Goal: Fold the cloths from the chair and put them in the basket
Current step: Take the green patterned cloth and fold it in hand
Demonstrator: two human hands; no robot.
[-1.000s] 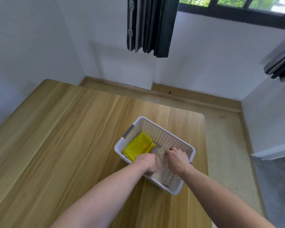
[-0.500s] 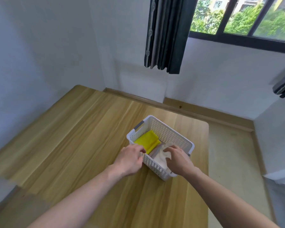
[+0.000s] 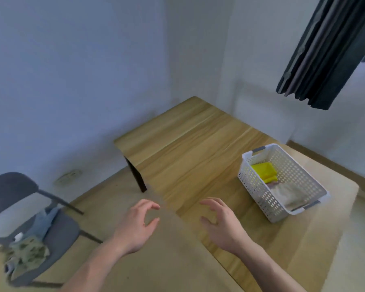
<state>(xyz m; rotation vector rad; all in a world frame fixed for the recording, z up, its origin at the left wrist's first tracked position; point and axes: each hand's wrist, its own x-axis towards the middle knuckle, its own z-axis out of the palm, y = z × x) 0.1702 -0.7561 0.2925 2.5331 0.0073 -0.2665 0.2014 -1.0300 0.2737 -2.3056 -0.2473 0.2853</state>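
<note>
Head view: one wide look over a room corner, blurred in places.
Left hand (image 3: 135, 225): empty, fingers loosely curled and apart, held over the floor beside the table's near edge.
Right hand (image 3: 220, 223): empty, fingers spread and curved, held over the table's near edge.
Basket (image 3: 253, 186): white, perforated, standing on the table (image 3: 188, 148) to the right, well apart from both hands.
In the basket: a folded yellow cloth (image 3: 263, 171) at the far end, a folded pale cloth (image 3: 288, 196) at the near end.
Chair (image 3: 57, 232): grey, at lower left on the floor.
On the chair seat: a crumpled blue-grey cloth (image 3: 44, 222) and a patterned green cloth (image 3: 25, 255) hanging over the front edge.
Curtain (image 3: 327, 49): dark, upper right.
</note>
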